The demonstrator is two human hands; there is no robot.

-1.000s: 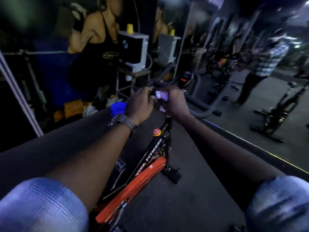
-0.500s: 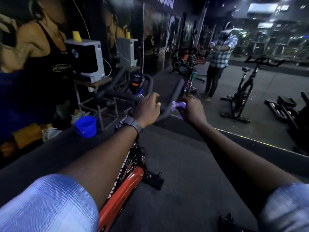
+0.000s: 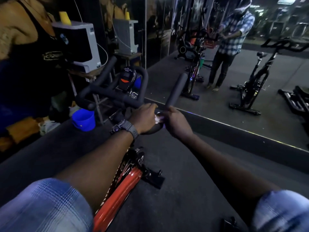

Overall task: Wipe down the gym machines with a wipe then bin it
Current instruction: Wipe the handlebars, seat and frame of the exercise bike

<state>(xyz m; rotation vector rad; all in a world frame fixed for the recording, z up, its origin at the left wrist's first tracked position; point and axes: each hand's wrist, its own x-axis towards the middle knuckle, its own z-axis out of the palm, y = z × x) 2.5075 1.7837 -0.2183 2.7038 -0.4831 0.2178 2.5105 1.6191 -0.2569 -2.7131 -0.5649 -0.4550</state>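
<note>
Dim gym, dark rubber floor [image 3: 192, 190], wall mirror [image 3: 250, 72] ahead reflecting person and more bikes. Spin bike [image 3: 127, 181], red-orange frame, cut off at bottom edge. Left hand [image 3: 143, 118], watch at wrist, curled around black handlebar [image 3: 117, 96]. Right hand [image 3: 176, 122] clamped on base of right bar end. Wipe [image 3: 158, 117] mostly hidden between both hands, only pale sliver showing against bar. Blue bucket [image 3: 83, 120] on floor at left. Sleeves blurred in foreground.
</note>
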